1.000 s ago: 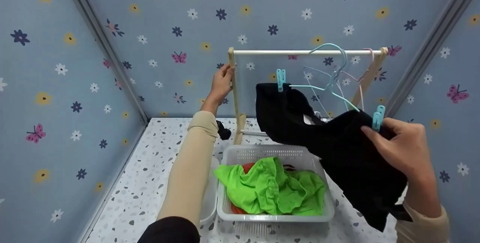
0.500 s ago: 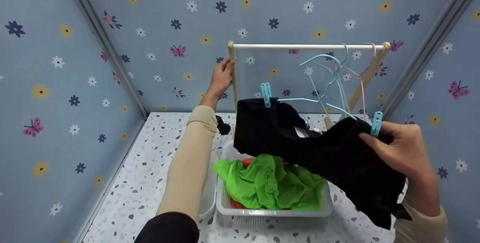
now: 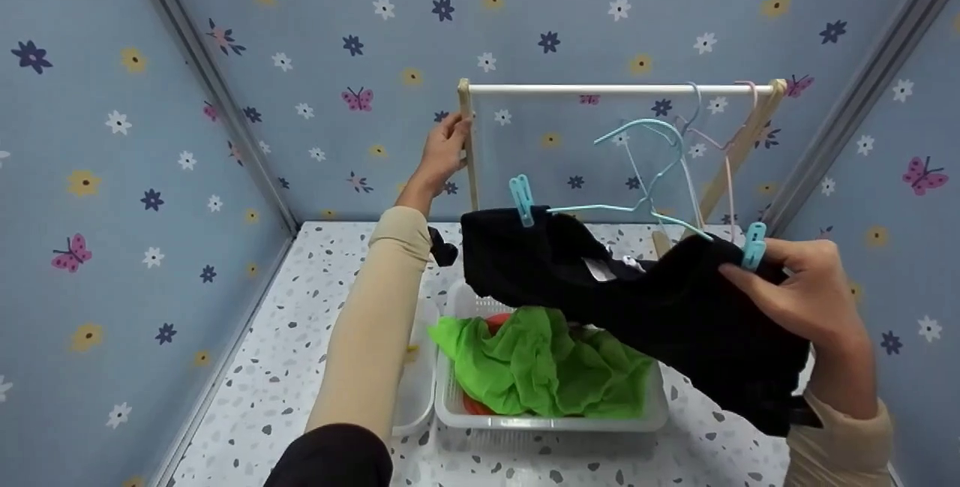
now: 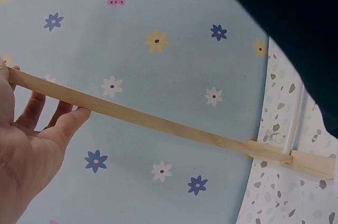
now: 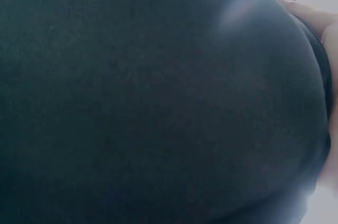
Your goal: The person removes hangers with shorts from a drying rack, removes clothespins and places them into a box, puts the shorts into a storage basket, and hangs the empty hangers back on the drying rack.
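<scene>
My left hand (image 3: 444, 148) grips the left wooden post (image 4: 153, 121) of a small clothes rack, thumb on one side and fingers on the other. In the head view my right hand (image 3: 806, 284) pinches the right shoulder of a black top (image 3: 637, 299) between thumb and fingers. The top is on a light blue hanger (image 3: 651, 194), with a white label at its neckline. Blue clothespins clip both shoulders, one on the left (image 3: 522, 200) and one beside my right thumb (image 3: 754, 245). The hanger's hook shows below the rack's white rod (image 3: 570, 88). Black cloth fills most of the right wrist view.
Below the top stands a white basket (image 3: 555, 423) holding bright green cloth (image 3: 525, 367) and something red. Another white container (image 3: 414, 397) sits left of it, partly behind my left arm. A blue hanger (image 3: 694, 108) and a pink hanger (image 3: 752, 112) hang near the rod's right end.
The black top and its hanger have moved down and left, so the hook now sits below the rod instead of overlapping it. My left hand keeps its grip on the post.
</scene>
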`<state>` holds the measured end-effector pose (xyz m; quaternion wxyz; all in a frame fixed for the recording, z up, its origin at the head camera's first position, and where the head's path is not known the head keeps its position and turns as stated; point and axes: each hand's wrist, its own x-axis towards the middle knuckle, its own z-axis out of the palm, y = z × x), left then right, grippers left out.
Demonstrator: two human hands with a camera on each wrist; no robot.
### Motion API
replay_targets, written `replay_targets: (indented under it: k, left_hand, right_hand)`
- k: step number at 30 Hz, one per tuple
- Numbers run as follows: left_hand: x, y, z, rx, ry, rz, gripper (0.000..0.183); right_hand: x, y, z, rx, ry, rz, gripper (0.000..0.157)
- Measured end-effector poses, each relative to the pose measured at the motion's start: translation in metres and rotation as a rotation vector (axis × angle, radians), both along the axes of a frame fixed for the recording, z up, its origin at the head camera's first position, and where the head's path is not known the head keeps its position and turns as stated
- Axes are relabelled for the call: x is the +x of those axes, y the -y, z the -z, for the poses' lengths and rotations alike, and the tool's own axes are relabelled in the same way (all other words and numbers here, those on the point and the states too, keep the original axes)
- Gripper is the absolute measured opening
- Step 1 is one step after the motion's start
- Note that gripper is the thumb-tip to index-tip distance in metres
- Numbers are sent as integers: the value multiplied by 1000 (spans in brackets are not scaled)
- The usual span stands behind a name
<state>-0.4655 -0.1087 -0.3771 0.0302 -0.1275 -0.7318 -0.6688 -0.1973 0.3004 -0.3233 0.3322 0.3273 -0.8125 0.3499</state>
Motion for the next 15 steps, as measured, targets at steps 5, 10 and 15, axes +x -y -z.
replay_targets:
  k: [5, 10, 15]
  left_hand:
    - [2, 5, -4, -18, 26, 46, 51]
    - [16, 20, -16, -100, 96, 41, 47]
    - [46, 43, -41, -201, 73, 99, 40]
  right_hand:
    - [-5, 2, -4, -3, -4, -24, 31]
    - [-8, 4, -5, -24, -3, -59, 33]
    - [-9, 4, -5, -102, 24, -126, 36]
